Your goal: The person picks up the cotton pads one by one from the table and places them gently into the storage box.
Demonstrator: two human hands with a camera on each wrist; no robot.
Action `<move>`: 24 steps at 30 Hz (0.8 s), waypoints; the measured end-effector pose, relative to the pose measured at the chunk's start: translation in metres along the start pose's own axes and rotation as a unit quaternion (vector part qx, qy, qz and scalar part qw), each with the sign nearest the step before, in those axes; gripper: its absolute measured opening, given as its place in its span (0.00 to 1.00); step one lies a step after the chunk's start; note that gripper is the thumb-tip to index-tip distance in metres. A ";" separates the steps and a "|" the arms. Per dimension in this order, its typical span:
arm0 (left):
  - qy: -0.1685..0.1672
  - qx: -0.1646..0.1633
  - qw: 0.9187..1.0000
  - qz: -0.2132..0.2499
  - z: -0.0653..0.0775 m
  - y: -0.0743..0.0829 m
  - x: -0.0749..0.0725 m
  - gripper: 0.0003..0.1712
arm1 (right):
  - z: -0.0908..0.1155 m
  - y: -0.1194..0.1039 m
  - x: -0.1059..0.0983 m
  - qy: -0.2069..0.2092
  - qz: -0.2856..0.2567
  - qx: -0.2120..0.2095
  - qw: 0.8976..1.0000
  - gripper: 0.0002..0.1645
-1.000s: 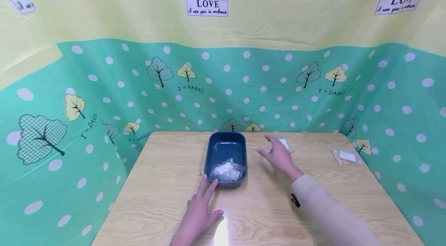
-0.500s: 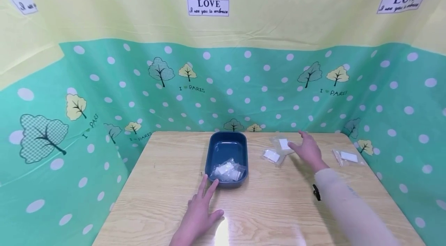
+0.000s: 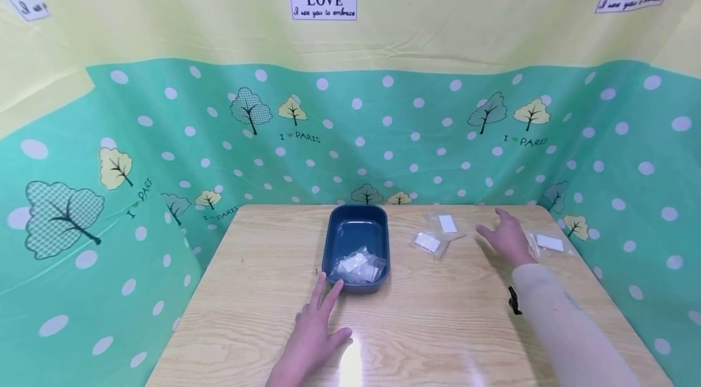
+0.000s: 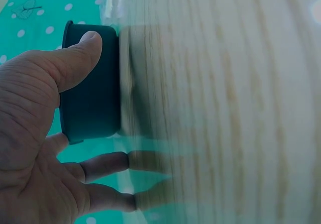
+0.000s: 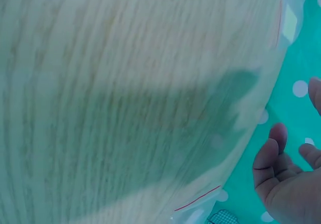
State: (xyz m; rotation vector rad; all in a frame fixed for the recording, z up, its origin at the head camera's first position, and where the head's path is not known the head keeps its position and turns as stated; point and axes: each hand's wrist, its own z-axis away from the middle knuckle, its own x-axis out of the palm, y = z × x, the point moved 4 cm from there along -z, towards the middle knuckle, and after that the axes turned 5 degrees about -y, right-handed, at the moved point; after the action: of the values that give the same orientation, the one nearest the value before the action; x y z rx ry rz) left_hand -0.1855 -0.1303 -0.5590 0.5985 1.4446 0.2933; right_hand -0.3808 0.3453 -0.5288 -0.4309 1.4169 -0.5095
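A deep blue rectangular tray stands at the middle of the table, with several clear zip bags holding white pieces heaped in its near end. My left hand has its fingers spread at the tray's near rim; in the left wrist view the thumb overlaps the side of the tray. Above the table, my right hand holds nothing, its fingers loosely bent. It hovers between a pair of overlapping zip bags, the farther bag and the nearer bag, and a single zip bag at the right.
The wooden table carries all of this. A green and yellow patterned curtain hangs along its back and both sides. In the right wrist view, a bag with a red seal line shows at the lower edge.
My right hand has moved right, away from the tray and past the two overlapping bags, which now show fully. The left hand has stayed at the tray.
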 end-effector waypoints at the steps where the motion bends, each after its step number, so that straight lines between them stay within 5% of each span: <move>1: 0.000 -0.001 1.000 0.001 0.000 0.000 0.000 0.58 | 0.001 0.000 0.000 -0.001 0.000 0.000 1.000 0.59; 15: 0.000 -0.004 1.000 0.004 0.002 0.000 -0.001 0.58 | 0.008 0.031 -0.004 -0.001 0.038 0.088 0.995 0.59; 24: 0.003 0.008 1.000 0.006 0.002 0.001 -0.002 0.58 | 0.014 0.059 -0.013 -0.012 0.066 0.168 0.983 0.59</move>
State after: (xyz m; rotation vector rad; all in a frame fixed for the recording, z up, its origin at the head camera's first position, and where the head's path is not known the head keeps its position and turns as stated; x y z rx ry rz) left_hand -0.1838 -0.1309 -0.5562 0.6189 1.4501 0.2934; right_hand -0.3631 0.4011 -0.5505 -0.0699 1.2962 -0.6206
